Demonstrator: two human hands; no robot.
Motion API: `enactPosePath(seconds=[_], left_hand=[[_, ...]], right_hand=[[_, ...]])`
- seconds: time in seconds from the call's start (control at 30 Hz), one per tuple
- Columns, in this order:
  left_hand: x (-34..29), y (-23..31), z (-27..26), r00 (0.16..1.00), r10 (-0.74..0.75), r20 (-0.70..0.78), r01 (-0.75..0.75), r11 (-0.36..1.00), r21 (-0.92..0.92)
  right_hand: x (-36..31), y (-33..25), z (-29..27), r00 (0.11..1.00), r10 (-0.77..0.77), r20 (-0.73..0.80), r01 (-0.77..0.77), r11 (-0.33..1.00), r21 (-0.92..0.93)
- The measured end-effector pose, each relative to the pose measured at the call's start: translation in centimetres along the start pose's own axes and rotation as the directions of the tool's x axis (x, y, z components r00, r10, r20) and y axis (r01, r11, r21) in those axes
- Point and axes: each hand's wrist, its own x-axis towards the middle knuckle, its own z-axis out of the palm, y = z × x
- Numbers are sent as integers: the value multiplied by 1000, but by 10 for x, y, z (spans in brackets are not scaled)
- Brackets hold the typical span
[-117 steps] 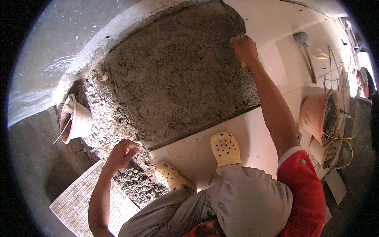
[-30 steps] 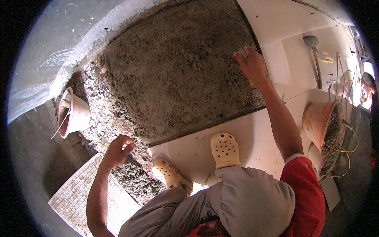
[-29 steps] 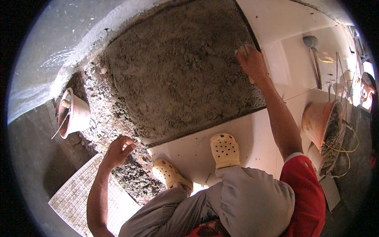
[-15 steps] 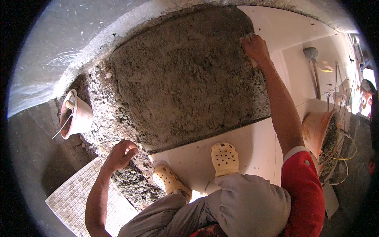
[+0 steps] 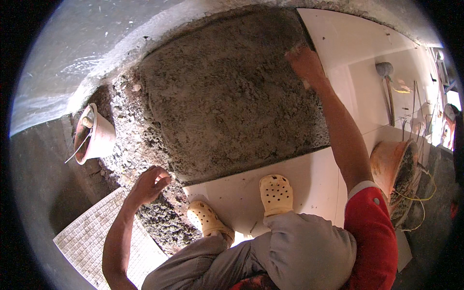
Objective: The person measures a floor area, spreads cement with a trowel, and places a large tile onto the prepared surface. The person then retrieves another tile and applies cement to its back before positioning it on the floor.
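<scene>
A broad bed of wet grey mortar (image 5: 227,106) covers the floor in front of me. My right hand (image 5: 305,66) reaches over its far right part, close to the edge of the pale tiles (image 5: 348,43). Motion smears its fingers, so whether it holds anything is hidden. My left hand (image 5: 151,185) hangs at the bed's near left corner, above the rough rubble strip (image 5: 140,125). Its fingers are loosely curled, the thumb stands apart, and nothing shows in it.
My feet, in cream clogs (image 5: 276,193), stand at the bed's near edge. A bucket (image 5: 102,140) leans at left; another bucket (image 5: 384,162) lies tipped at right. A mallet (image 5: 385,72) rests on the right tiles. A textured white tile (image 5: 96,237) lies at lower left.
My right hand has shifted slightly left and down off the tile edge, and is now blurred. The mortar's surface looks rougher. The left hand has hardly moved.
</scene>
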Motion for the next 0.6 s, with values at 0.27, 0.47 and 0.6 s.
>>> enactPosePath(seconds=[0.27,0.47,0.6], left_hand=[[0,0,-2,999,-35,12,35,999,12],[-4,-11,1,1000,8,-1,-8,1000,11],[-5,-16,4,1000,7,-18,-7,1000,9]], right_hand=[[-42,-43,-28,986,-156,66,149,984,96],[-25,-33,-29,986,-69,150,65,997,33],[-21,-14,-18,980,-150,130,171,971,-169]])
